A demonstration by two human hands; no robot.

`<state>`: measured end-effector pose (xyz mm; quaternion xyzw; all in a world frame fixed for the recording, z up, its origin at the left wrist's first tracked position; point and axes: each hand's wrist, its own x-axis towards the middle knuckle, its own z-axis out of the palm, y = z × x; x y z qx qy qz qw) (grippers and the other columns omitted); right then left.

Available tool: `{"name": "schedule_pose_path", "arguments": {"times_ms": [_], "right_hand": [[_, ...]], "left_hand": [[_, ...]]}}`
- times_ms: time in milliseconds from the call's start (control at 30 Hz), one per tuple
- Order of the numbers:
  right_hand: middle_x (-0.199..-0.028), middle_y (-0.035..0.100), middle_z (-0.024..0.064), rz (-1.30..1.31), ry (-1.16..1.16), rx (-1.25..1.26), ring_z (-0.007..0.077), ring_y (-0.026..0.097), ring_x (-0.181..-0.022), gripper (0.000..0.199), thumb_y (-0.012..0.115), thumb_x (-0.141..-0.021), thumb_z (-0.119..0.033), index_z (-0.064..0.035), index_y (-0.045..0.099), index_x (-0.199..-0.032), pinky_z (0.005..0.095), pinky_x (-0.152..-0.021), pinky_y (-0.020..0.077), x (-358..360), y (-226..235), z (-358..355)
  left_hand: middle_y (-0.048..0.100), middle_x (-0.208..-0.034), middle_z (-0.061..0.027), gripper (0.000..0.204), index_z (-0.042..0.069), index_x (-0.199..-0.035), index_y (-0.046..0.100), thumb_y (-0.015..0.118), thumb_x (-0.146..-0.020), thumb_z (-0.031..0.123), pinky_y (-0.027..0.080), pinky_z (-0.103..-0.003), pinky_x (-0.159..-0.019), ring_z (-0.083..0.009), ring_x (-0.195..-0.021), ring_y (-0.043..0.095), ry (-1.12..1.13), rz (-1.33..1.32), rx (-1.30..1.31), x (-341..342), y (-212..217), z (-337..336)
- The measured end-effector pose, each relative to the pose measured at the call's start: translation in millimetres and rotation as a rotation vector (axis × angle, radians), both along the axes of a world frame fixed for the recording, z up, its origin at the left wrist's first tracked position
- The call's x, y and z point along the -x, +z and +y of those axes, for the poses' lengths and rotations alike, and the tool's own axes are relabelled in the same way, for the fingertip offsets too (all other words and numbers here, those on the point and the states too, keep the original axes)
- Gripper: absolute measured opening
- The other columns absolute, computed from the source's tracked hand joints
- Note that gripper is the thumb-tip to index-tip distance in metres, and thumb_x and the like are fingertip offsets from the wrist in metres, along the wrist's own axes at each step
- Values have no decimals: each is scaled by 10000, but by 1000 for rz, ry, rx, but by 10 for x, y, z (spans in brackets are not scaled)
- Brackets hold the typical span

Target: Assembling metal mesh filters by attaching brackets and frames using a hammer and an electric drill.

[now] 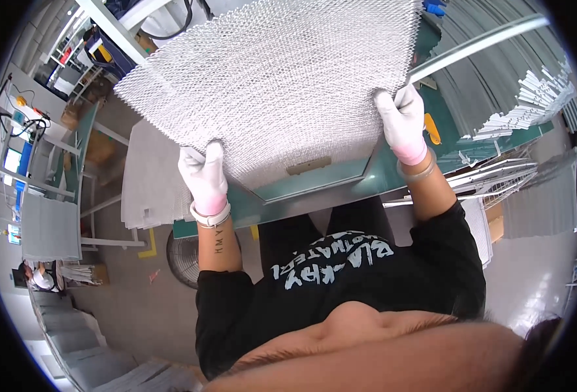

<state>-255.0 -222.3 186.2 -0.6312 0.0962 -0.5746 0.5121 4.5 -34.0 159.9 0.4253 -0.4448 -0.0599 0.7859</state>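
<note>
A large silvery expanded-metal mesh sheet (282,85) is held up and tilted over the green worktable (383,178). My left hand (203,175), in a white glove with a pink cuff, pinches its near left corner. My right hand (403,124), gloved the same way, grips its right edge, thumb on top. The fingers under the sheet are hidden. Below the sheet's near edge, a thin rectangular metal frame (314,188) lies on the table, mostly covered. A small tan strip (309,165) shows near that edge. Beside my right hand lies a yellow-orange object (432,129), perhaps a tool handle.
More mesh sheets (148,186) are stacked at the table's left. Long grey metal strips (523,104) pile up at the right, behind a white rail (478,46). A round floor fan (182,261) stands below the table's left end. Grey panels (542,196) lean at the far right.
</note>
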Motion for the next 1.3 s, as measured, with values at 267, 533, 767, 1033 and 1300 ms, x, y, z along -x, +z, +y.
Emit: {"name": "schedule_pose_path", "arguments": {"times_ms": [267, 533, 767, 1033, 1300], "right_hand": [[-1105, 672, 41, 169, 31, -137, 81, 591, -996, 287, 575, -962, -44, 57, 566, -1230, 272, -901, 470, 190, -320, 26], [-1104, 671, 85, 349, -50, 63, 136, 613, -1008, 337, 596, -968, -148, 45, 571, -1243, 308, -901, 482, 376, -827, 72], [-1067, 667, 63, 311, -10, -18, 135, 607, -957, 362, 617, -971, -227, 39, 573, -1213, 295, -865, 484, 359, -1192, 123], [-1062, 669, 55, 114, 211, -33, 109, 592, -970, 264, 601, -922, -78, 4, 632, -1171, 274, -899, 475, 352, -239, -26], [-874, 682, 70, 50, 6, 57, 80, 592, -767, 141, 547, -935, -27, 27, 639, -1027, 237, -709, 493, 256, -17, -24]], "left_hand": [[605, -855, 5, 212, 28, -880, 562, 767, -848, 72, 421, -217, -682, -57, -734, 494, 65, 97, -142, 233, -169, 237], [655, -841, -21, 252, -35, -921, 654, 783, -861, 173, 463, -249, -689, -92, -753, 574, 0, 20, -221, 239, -689, 502], [699, -906, -61, 330, -58, -1034, 657, 781, -877, 205, 493, -265, -732, -124, -806, 631, 51, -54, -313, 247, -986, 513], [659, -1125, -113, 327, -64, -1200, 574, 622, -894, 44, 483, -296, -932, -172, -1018, 623, -101, -108, -249, 3, -95, 502], [651, -909, -118, 162, -24, -960, 631, 503, -862, -38, 476, -313, -771, -198, -836, 599, 13, -177, -8, 325, 184, 283]]}}
